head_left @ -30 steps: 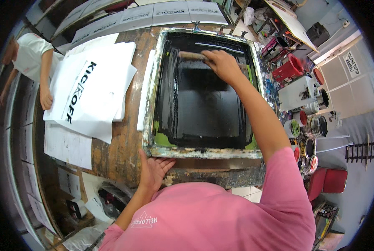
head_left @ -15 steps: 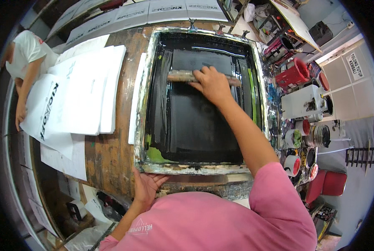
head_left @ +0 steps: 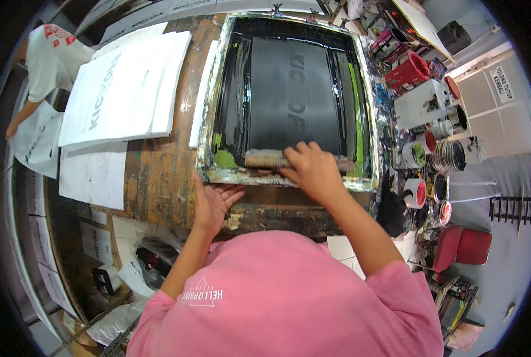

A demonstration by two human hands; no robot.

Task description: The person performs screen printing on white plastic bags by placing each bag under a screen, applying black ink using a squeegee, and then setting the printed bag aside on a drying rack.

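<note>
A screen-printing frame [head_left: 369, 119] lies on the wooden table before me, its mesh coated with black ink [head_left: 277, 89]. Faint large lettering shows through the mesh. My right hand [head_left: 313, 169] grips a wooden squeegee [head_left: 265, 159] from above, close to the frame's near edge. The squeegee lies across the screen, its blade hidden from view. At the near left corner of the frame is my left hand [head_left: 215, 202], palm up with fingers stretched out and nothing in it. Its thumb is against the frame's corner.
Left of the frame stands a stack of printed white sheets [head_left: 129, 89]. Beyond it a co-worker in a white shirt [head_left: 54, 59] holds a printed sheet [head_left: 39, 140]. Ink tubs, a red bucket [head_left: 407, 70] and a white container [head_left: 420, 104] crowd the right side. Clamps [head_left: 277, 9] line the far edge.
My right hand has drawn the squeegee from the far part of the screen to its near end. The co-worker's sheet has moved left off the stack. My view has shifted; my left hand stays at the corner.
</note>
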